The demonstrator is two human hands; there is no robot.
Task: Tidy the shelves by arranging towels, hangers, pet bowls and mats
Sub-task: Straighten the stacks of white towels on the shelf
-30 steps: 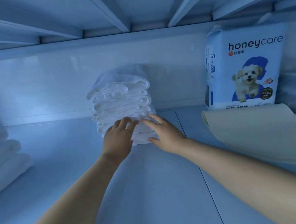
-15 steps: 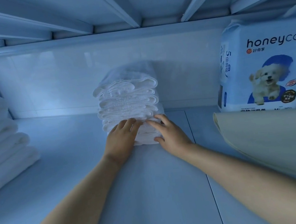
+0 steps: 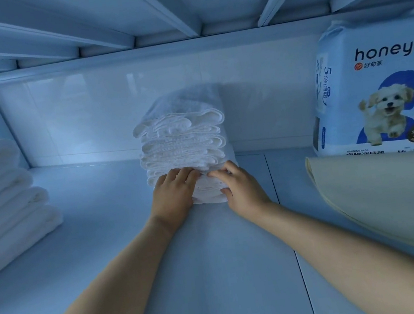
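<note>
A pile of thick white folded towels point(image 3: 3, 197) lies at the left of the pale blue shelf board point(image 3: 102, 249). In the middle stands a tall stack of thin white folded towels point(image 3: 182, 139). The left hand point(image 3: 174, 198) and the right hand point(image 3: 243, 190) press its lower front, fingers nearly straight, gripping nothing. At the right, a blue-and-white pet pad pack point(image 3: 377, 97) stands behind a cream mat point(image 3: 390, 198)

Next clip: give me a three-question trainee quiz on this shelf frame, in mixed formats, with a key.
1. True or false: the left hand and right hand both touch the middle towel stack.
2. The beige mat lies: A) left of that stack; B) in front of the pet pad pack; C) on top of that stack.
3. How many towel stacks show on the shelf?
Key: 1 true; 2 B; 3 two.
</note>
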